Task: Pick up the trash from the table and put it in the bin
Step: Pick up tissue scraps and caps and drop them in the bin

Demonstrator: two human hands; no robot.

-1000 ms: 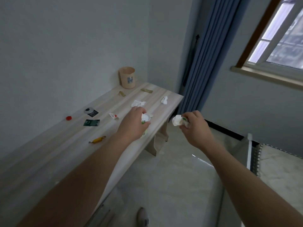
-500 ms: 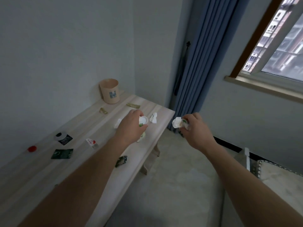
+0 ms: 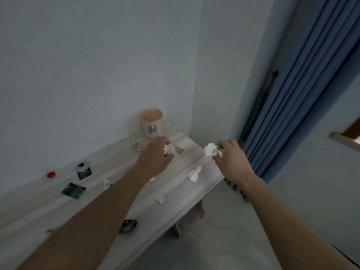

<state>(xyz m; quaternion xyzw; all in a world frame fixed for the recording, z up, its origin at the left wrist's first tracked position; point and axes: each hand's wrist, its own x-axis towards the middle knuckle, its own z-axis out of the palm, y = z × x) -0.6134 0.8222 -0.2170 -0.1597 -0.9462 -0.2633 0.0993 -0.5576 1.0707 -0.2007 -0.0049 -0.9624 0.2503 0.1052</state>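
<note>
Holding one crumpled white paper wad [image 3: 169,150] in my left hand [image 3: 153,160] and another white wad [image 3: 211,150] in my right hand [image 3: 231,162], fingers curled round each, I'm near the tan cylindrical bin [image 3: 151,123]. Neither is binned yet. White scraps [image 3: 194,173], green wrappers [image 3: 73,190] and a red cap [image 3: 51,174] litter the pale wooden surface [image 3: 175,188].

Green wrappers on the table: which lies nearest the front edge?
The crumpled green wrapper beside the left forearm; the flatter green wrapper lies farther back, near the red cap.
</note>
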